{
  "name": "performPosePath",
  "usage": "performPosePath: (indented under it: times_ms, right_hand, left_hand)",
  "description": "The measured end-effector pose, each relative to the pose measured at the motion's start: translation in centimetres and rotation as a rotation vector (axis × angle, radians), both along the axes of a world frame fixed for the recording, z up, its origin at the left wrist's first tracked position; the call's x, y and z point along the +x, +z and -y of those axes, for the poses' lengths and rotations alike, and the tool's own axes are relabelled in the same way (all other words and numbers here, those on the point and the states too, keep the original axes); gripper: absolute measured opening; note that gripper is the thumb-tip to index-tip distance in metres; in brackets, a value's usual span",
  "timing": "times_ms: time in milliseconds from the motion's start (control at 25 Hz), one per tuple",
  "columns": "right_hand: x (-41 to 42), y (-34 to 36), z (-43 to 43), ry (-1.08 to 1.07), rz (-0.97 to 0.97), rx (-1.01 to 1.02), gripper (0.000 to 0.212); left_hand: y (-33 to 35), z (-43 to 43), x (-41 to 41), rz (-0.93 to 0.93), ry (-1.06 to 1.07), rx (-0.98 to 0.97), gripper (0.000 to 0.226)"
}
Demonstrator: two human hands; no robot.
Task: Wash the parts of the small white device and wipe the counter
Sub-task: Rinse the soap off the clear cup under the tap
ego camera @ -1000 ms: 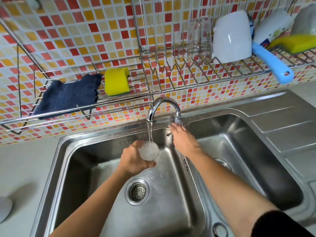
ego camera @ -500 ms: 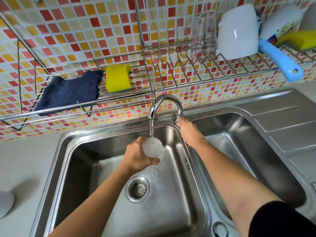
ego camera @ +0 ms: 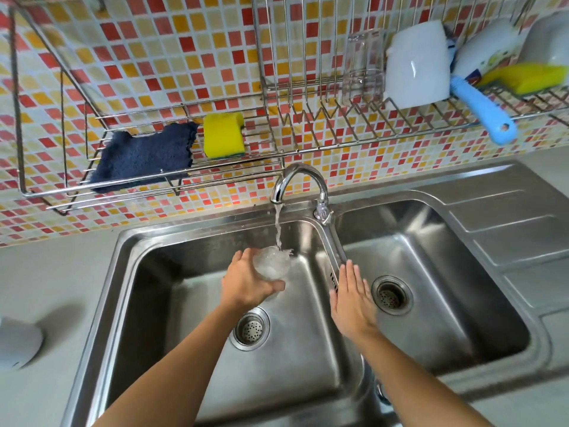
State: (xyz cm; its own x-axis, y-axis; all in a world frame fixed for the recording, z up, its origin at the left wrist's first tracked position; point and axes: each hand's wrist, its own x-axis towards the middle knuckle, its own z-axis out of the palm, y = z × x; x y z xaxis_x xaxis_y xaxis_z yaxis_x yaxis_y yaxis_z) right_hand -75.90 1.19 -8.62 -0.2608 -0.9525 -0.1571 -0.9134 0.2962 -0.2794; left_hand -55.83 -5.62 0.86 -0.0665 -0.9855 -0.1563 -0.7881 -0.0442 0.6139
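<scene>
Sink (ego camera: 480, 217): 1 steel double unit, 2 basins, 2 drains, ribbed drainboard at right.
Wall rack (ego camera: 308, 124): 1 wire rack over the sink, low shelf at left, dish section at right.
Counter (ego camera: 40, 272): grey, left of the sink; 1 white rounded object (ego camera: 17, 343) at the left edge, cut off – cannot tell what it is.
Cloth (ego camera: 144, 155): 1 dark blue, on the low shelf.
Sponges: 2 yellow – one (ego camera: 223, 135) just beside the cloth, one (ego camera: 529, 77) in the dish section.
Rack dishes: 1 white cup (ego camera: 415, 64) upturned, 1 clear glass (ego camera: 363, 66), 1 blue-handled brush (ego camera: 483, 110).
Faucet (ego camera: 300, 180): 1, water running into the left basin.
Clear part (ego camera: 272, 261): 1 small transparent cup-like piece, over the left basin, stream landing in it.
Left hand (ego camera: 246, 285): fingers wrapped around the clear part.
Right hand (ego camera: 351, 300): flat, fingers spread, holding nothing, over the divider between basins.
</scene>
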Motion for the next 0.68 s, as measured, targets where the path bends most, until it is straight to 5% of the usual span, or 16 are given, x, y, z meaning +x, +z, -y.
performPosePath:
  times_ms: [120,320,680]
  right_hand:
    - [0.1,-0.8,-0.6,-0.047,-0.034,-0.012,0.053]
    - [0.2,-0.6,-0.5,0.012,-0.097,-0.027,0.063]
    - [0.0,-0.5,-0.4,0.051,-0.125,0.058,0.067]
  left_hand:
    - [-0.5,-0.8,0.5,0.228,-0.100,-0.074,0.086]
    - [-1.2,-0.9,1.8,0.648,-0.296,-0.179,0.084]
    - [0.1,-0.2,3.1,0.874,-0.671,-0.819,0.072]
